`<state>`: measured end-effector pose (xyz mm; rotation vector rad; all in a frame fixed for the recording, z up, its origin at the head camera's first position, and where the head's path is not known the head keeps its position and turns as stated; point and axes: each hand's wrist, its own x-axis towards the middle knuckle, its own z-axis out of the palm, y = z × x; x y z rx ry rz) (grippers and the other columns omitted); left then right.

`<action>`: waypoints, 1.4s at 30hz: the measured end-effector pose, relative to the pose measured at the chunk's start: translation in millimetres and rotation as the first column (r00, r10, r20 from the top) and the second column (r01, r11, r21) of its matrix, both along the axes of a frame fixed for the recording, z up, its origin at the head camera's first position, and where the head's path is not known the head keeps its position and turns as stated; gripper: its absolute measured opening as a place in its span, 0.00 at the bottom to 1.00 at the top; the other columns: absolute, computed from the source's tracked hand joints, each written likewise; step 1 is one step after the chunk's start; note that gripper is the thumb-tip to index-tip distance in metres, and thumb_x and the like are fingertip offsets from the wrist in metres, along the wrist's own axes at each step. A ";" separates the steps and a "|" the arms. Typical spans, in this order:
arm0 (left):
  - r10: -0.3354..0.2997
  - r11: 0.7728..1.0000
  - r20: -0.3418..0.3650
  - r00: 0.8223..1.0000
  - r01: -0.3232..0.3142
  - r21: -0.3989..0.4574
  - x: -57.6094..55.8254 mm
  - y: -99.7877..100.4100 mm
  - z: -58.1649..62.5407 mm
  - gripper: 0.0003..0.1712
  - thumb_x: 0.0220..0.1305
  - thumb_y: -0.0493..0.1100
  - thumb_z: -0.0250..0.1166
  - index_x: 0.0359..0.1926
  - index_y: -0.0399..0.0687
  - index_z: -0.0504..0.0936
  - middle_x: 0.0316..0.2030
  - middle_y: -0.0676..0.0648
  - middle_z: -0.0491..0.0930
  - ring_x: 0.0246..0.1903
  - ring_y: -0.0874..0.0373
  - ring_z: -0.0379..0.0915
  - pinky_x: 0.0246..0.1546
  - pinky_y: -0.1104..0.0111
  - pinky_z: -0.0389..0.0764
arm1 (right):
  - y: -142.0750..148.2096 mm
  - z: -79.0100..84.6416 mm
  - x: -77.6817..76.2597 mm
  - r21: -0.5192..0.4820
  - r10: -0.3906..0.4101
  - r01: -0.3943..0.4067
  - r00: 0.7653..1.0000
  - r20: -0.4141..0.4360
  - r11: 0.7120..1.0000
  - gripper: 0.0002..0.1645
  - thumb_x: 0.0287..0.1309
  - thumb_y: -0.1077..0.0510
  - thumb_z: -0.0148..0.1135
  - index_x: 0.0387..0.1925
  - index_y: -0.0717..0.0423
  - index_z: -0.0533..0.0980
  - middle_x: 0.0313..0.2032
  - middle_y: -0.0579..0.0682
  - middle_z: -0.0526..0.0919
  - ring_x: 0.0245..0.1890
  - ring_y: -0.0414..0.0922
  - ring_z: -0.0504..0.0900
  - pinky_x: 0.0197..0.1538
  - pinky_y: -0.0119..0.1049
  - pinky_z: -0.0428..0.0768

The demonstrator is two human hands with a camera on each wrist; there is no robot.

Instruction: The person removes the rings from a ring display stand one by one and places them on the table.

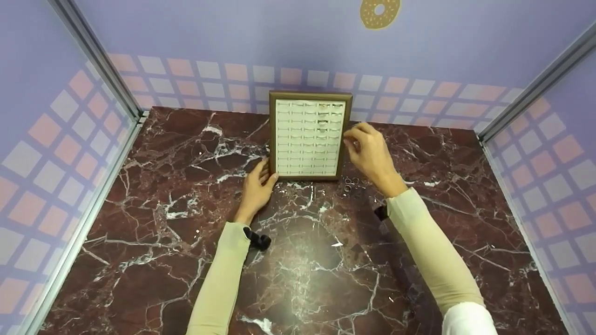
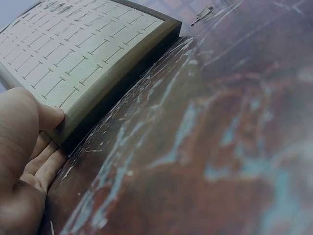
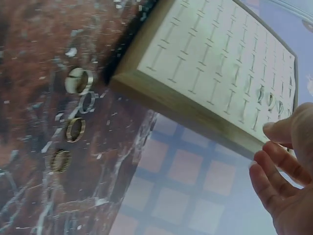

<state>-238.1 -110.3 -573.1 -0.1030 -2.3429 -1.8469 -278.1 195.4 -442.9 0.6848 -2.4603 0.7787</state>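
A framed ring display board (image 1: 307, 139) stands propped up near the back wall, its pale padded face cut with rows of slots. Several rings (image 1: 322, 122) sit in slots at its upper right. My left hand (image 1: 257, 188) grips the lower left corner of the frame, thumb on the front edge and fingers behind it. Beside the right edge of the frame is my right hand (image 1: 371, 151), fingers bent with thumb and index fingertip close together. Whether a ring is between those fingertips cannot be made out. Several loose rings (image 3: 75, 129) lie on the table by the board's lower right corner.
The dark red marbled table (image 1: 298, 260) runs back to a lilac wall (image 1: 209, 37) with pink and white squares. Side panels with metal edge strips (image 1: 100, 195) close in left and right. A small metal piece (image 2: 202, 15) lies beyond the frame in the left wrist view.
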 end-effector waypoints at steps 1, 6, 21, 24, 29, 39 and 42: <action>0.001 1.000 -0.002 1.000 -0.001 0.002 0.2 -0.3 -0.2 0.34 0.76 0.35 0.66 0.78 0.32 0.67 0.71 0.30 0.73 0.70 0.36 0.74 0.74 0.54 0.78 | -2.6 1.9 -1.7 -0.009 -0.004 0.003 1.000 -0.014 1.000 0.06 0.65 0.70 0.69 0.43 0.66 0.87 0.43 0.60 0.86 0.42 0.56 0.87 0.49 0.46 0.91; 0.005 1.000 -0.013 1.000 -0.005 0.019 -0.1 -0.5 -0.9 0.35 0.75 0.34 0.66 0.78 0.31 0.67 0.70 0.29 0.74 0.70 0.36 0.74 0.74 0.54 0.78 | -13.6 9.1 -9.4 -0.034 -0.024 0.021 0.997 -0.072 0.999 0.08 0.66 0.69 0.69 0.45 0.67 0.87 0.42 0.60 0.86 0.42 0.56 0.87 0.49 0.46 0.89; 0.004 1.000 -0.002 1.000 -0.004 0.007 1.5 3.5 -2.4 0.32 0.74 0.33 0.67 0.76 0.33 0.70 0.68 0.30 0.76 0.69 0.36 0.75 0.74 0.53 0.78 | -30.1 16.3 -30.9 -0.045 -0.097 0.094 0.991 -0.090 0.995 0.09 0.69 0.66 0.67 0.48 0.66 0.86 0.44 0.61 0.85 0.44 0.57 0.85 0.51 0.47 0.88; -0.002 1.000 -0.001 1.000 0.002 0.010 1.1 3.3 -3.7 0.33 0.75 0.34 0.66 0.76 0.34 0.70 0.69 0.31 0.75 0.69 0.37 0.74 0.74 0.54 0.77 | -32.5 17.1 -33.3 -0.048 -0.112 0.107 0.987 -0.115 0.993 0.09 0.69 0.67 0.66 0.48 0.66 0.86 0.43 0.61 0.85 0.44 0.58 0.84 0.51 0.48 0.88; -0.006 0.999 0.004 1.000 0.006 0.033 0.5 3.5 -3.9 0.33 0.74 0.32 0.66 0.76 0.33 0.69 0.69 0.31 0.75 0.70 0.37 0.74 0.75 0.54 0.77 | -36.0 17.1 -38.2 -0.071 -0.128 0.117 0.979 -0.159 0.991 0.08 0.70 0.68 0.63 0.44 0.65 0.86 0.41 0.61 0.84 0.42 0.58 0.84 0.48 0.48 0.89; -0.001 0.999 -0.012 1.000 0.001 0.043 -0.4 3.1 -0.6 0.32 0.73 0.31 0.67 0.74 0.32 0.71 0.67 0.29 0.77 0.68 0.36 0.75 0.73 0.53 0.78 | -43.1 23.2 -44.4 -0.096 -0.154 0.142 0.979 -0.134 0.985 0.07 0.70 0.69 0.61 0.40 0.66 0.85 0.41 0.60 0.85 0.42 0.57 0.85 0.49 0.48 0.89; 0.007 0.999 -0.012 1.000 -0.006 0.044 -0.9 1.6 -0.4 0.31 0.73 0.31 0.67 0.74 0.32 0.71 0.67 0.30 0.77 0.68 0.36 0.75 0.74 0.54 0.78 | -45.6 25.7 -46.2 -0.096 -0.160 0.149 0.980 -0.116 0.984 0.08 0.70 0.70 0.61 0.40 0.66 0.85 0.41 0.60 0.85 0.42 0.58 0.86 0.49 0.49 0.89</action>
